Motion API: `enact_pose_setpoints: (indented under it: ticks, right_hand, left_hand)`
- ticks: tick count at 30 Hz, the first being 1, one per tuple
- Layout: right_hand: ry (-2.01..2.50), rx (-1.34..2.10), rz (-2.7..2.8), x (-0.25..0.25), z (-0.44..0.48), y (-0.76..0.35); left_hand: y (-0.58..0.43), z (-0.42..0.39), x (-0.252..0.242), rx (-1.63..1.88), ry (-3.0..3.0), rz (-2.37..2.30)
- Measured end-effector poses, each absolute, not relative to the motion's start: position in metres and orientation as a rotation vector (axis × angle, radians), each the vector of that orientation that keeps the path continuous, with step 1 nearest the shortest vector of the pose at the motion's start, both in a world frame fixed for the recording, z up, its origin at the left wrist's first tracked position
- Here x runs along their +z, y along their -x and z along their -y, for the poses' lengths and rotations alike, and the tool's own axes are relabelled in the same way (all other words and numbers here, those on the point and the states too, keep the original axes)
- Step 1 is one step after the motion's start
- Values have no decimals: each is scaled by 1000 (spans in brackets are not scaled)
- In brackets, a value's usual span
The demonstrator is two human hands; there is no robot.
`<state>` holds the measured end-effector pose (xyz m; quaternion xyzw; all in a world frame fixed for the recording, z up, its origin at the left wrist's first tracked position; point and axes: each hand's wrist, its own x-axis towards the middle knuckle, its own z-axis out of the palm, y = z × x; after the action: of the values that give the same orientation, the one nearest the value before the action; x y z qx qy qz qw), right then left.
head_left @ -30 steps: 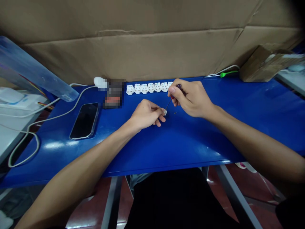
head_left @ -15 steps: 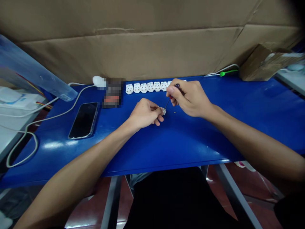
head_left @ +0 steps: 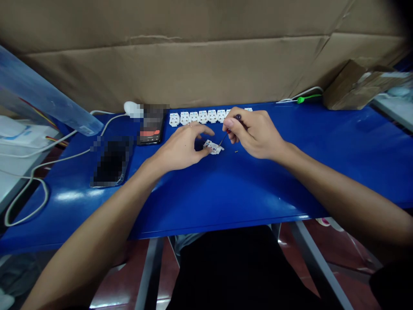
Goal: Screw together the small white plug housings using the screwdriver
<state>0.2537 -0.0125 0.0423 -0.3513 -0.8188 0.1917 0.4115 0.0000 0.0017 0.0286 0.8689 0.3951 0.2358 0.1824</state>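
Observation:
A small white keystone-style connector (head_left: 213, 147) lies flat on the blue table top (head_left: 245, 189), just beyond the fingertips of my left hand (head_left: 180, 148). That hand is open, its fingers spread and holding nothing. My right hand (head_left: 254, 133) pinches a thin screwdriver (head_left: 228, 130) with a red and dark handle, its tip close above the connector. A tiny screw (head_left: 236, 151) lies on the table just below my right hand. Along the far edge stands a row of several white connectors (head_left: 198, 117), partly hidden behind my right hand.
Two phones lie left of my hands, one pixelated (head_left: 112, 161) and one lit (head_left: 151, 125). A white cable (head_left: 64, 157) loops over the left table edge. A green-handled tool (head_left: 306, 99) and a cardboard package (head_left: 350, 88) sit far right, against a cardboard wall (head_left: 193, 56).
My left hand has let go of the white connector and moved left, leaving it flat on the table. The lit phone now shows at the back. My right hand has barely moved.

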Motion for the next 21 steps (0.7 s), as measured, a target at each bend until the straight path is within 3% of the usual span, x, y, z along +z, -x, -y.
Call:
enact_pose_setpoints:
  ticks: [21]
  right_hand:
    - [953, 360, 2000, 44, 10, -252]
  left_hand:
    - [-12, 1, 11, 738, -2370, -913]
